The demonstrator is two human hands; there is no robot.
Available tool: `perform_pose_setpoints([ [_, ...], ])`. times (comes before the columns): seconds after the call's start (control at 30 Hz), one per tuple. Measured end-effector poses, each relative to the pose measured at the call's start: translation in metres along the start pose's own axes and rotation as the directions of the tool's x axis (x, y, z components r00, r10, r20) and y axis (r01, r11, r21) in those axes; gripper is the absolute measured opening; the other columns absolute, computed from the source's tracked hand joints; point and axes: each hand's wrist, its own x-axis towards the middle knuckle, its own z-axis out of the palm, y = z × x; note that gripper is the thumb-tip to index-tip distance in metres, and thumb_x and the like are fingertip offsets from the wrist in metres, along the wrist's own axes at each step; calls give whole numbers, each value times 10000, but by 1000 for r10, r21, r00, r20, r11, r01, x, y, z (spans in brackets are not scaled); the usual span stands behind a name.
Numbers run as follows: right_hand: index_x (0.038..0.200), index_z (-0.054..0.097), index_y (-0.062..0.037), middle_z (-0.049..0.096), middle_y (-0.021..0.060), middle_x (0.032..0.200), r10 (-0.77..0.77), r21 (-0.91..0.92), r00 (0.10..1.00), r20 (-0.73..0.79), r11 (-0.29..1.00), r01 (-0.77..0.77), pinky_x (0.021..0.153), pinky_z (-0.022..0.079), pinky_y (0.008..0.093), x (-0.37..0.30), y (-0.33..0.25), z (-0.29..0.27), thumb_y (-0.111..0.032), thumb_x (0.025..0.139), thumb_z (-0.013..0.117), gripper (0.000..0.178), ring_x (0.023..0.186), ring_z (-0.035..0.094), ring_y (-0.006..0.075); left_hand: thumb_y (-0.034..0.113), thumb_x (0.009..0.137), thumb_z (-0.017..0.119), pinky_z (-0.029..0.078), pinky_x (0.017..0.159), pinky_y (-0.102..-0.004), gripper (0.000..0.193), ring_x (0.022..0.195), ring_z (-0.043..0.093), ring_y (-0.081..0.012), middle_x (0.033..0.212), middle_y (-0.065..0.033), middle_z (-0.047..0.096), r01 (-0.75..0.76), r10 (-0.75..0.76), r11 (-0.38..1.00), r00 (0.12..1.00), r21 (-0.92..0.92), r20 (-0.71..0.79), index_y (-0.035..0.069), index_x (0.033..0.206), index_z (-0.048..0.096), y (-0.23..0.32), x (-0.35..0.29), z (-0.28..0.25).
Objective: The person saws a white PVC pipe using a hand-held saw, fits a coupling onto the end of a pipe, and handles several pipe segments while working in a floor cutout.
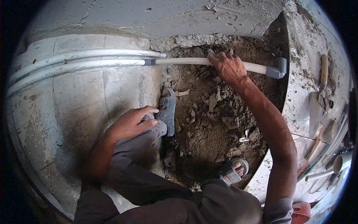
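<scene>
A white plastic pipe (186, 61) runs across a dug-out patch of soil and rubble, joined by a grey coupling (150, 62) on its left and a grey elbow fitting (276, 70) on its right. My right hand (228, 68) is stretched forward and grips this pipe from above near its right part. My left hand (130, 123) rests on my bent left knee in grey trousers, fingers loosely spread, holding nothing. My grey sandal (167, 110) is just right of that hand.
Two long white pipes (74, 59) lie along the concrete floor at the left. The pit of loose soil and broken concrete (212, 123) lies ahead. My other sandalled foot (234, 171) stands at its near edge. Trowels and tools (317, 112) and pipe offcuts (335, 164) lie at the right.
</scene>
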Motion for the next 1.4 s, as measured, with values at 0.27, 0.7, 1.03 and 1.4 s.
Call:
perform_pose_setpoints([
  [0.27,1329,419,-236,529,167,1211,17,80,985,172,996,-31,789,492,393,5,1,4,-149,897,427,441,1007,597,280,327,899,544,446,860,-379,440,980,598,-312,1082,-203,600,75,-74,997,995,-15,73,34,1221,481,-8,-3,2],
  [0.7,1324,414,-272,502,148,1262,14,121,972,236,992,-43,784,490,405,13,15,23,-185,916,384,418,986,612,292,282,880,581,441,870,-392,414,1022,576,-365,1093,-221,592,65,-65,998,998,5,27,16,1188,499,13,3,-2],
  [1.03,1300,445,-264,556,126,1174,54,107,957,283,990,-88,799,484,396,16,10,33,-197,903,437,402,1030,589,277,293,882,570,449,845,-400,417,988,585,-368,1070,-219,599,23,-23,1000,1000,10,1,25,1192,497,9,4,-1],
  [1.4,1322,440,-273,571,115,1094,56,180,983,175,980,-88,808,475,401,6,15,29,-188,885,466,447,997,591,275,330,893,548,427,902,-396,443,1057,564,-336,1144,-201,580,29,-26,999,994,-28,103,33,1216,486,-9,12,8],
])
